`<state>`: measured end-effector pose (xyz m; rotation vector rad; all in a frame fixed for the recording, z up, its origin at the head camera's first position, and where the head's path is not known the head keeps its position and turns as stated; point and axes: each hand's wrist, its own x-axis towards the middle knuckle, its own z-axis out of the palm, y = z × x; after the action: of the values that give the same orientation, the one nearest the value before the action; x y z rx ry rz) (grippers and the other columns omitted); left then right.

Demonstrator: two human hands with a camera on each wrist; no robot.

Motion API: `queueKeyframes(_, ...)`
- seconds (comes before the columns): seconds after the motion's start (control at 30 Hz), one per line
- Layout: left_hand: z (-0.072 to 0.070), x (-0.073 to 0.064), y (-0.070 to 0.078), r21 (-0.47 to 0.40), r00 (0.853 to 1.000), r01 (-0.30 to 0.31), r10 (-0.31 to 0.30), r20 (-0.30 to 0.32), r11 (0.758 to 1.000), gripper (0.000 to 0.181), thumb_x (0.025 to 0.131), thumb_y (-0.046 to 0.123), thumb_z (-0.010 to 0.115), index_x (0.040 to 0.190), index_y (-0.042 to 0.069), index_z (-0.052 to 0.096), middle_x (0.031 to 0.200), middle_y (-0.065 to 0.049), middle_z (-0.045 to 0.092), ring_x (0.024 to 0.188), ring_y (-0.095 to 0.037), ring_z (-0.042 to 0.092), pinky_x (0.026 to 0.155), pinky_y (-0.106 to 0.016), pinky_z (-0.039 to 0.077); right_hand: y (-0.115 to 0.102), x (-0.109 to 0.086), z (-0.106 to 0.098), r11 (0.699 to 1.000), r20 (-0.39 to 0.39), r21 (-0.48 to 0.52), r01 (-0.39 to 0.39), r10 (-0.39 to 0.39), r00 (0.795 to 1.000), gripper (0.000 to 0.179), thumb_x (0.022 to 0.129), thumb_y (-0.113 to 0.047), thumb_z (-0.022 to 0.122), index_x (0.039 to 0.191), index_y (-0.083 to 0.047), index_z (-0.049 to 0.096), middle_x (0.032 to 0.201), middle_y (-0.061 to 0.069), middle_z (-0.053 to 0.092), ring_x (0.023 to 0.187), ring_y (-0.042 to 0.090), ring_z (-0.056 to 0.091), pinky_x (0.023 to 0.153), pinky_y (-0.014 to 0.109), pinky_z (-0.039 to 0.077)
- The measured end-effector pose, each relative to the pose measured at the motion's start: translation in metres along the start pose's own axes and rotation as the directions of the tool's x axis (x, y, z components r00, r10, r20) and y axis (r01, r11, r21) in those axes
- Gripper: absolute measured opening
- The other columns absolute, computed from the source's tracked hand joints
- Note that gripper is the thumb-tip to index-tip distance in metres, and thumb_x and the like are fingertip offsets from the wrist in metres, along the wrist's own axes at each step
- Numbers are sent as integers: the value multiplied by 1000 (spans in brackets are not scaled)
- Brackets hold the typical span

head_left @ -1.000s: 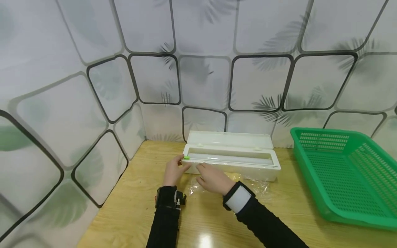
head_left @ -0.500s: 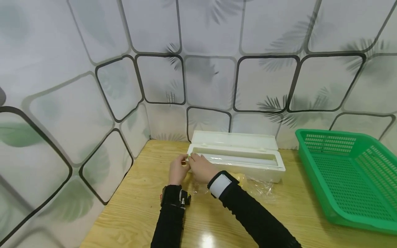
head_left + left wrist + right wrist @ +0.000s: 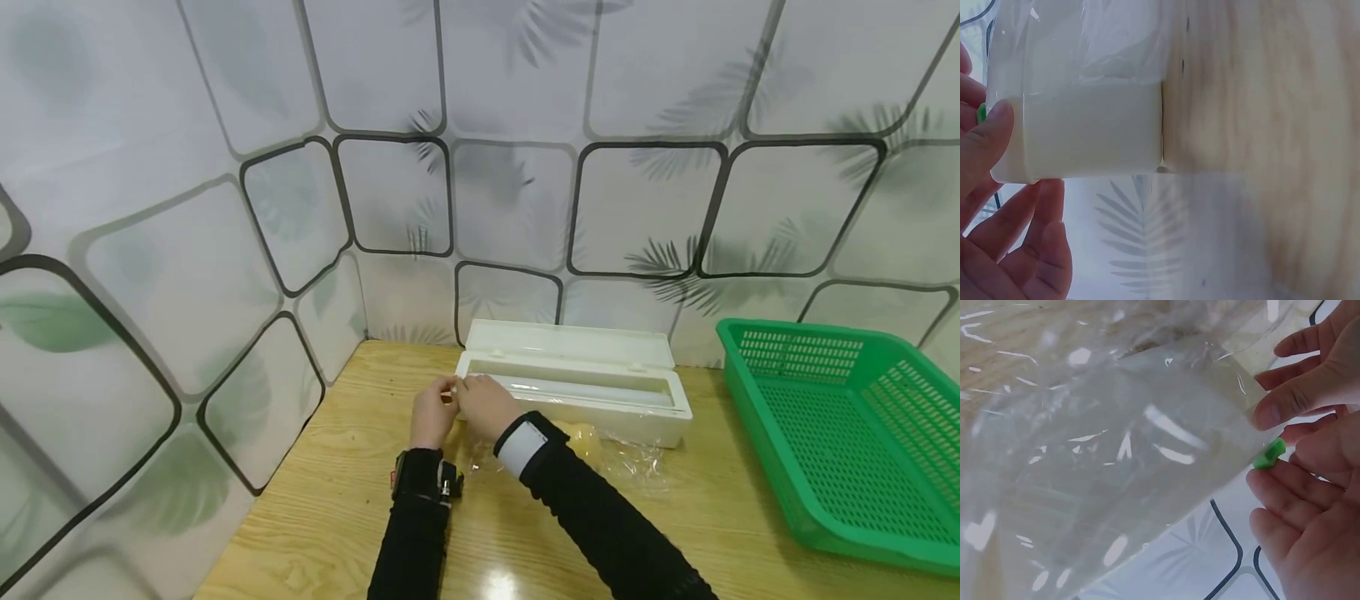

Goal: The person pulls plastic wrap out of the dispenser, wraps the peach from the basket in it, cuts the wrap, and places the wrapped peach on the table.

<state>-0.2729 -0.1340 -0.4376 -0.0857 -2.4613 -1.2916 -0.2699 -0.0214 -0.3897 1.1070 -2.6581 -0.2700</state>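
A long white cling film dispenser (image 3: 622, 423) stands near the wall with its lid (image 3: 570, 343) raised and a film roll (image 3: 577, 389) inside. My left hand (image 3: 432, 417) holds its left end, thumb on the front top edge and other fingers beyond the end, as the left wrist view shows. At that corner my right hand (image 3: 487, 407) pinches a small green slide cutter (image 3: 1269, 454) between thumb and fingertips. Clear cling film (image 3: 1116, 437) hangs over the dispenser's front. Film and the right arm partly cover a yellow rounded thing (image 3: 585, 442) in front of it.
A green plastic basket (image 3: 795, 467) with perforated walls stands to the right on the wooden table (image 3: 330, 517). Crumpled film (image 3: 637, 467) spreads on the table before the dispenser. Patterned walls (image 3: 510, 208) rise behind and to the left.
My right hand has moved left and up from the dispenser's front to its left corner, reaching the green slide cutter. My left hand stays at that end. The head view has shifted slightly.
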Motion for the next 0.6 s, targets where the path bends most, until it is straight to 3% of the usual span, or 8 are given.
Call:
queueKeyframes(0.13, 0, 1, 0, -5, 1000, 21, -21, 7, 1000, 29, 79, 0, 62, 108, -2, 60, 102, -20, 59, 82, -31, 59, 66, -35, 49, 1, 2, 3, 997, -7, -80, 2, -2, 1000, 30, 83, -12, 60, 111, 0, 59, 95, 7, 58, 88, 18, 54, 81, 27, 41)
queueKeyframes(0.37, -1, 1, 2, 30, 999, 50, -50, 3, 998, 28, 79, 5, 65, 107, 0, 61, 101, -16, 61, 87, -28, 59, 69, -36, 48, 2, 1, -5, 993, 34, -122, 5, -1, 999, 18, 85, -14, 59, 100, -5, 66, 91, 6, 60, 82, 17, 54, 75, 26, 43)
queueKeyframes(0.6, -1, 0, 6, 167, 994, 109, -106, -28, 980, 29, 78, 21, 67, 105, 11, 64, 96, -9, 64, 81, -26, 59, 60, -36, 46, 6, -1, -2, 995, 22, -101, 25, -23, 999, 18, 81, -13, 63, 97, -5, 66, 90, 6, 60, 82, 18, 54, 76, 28, 42)
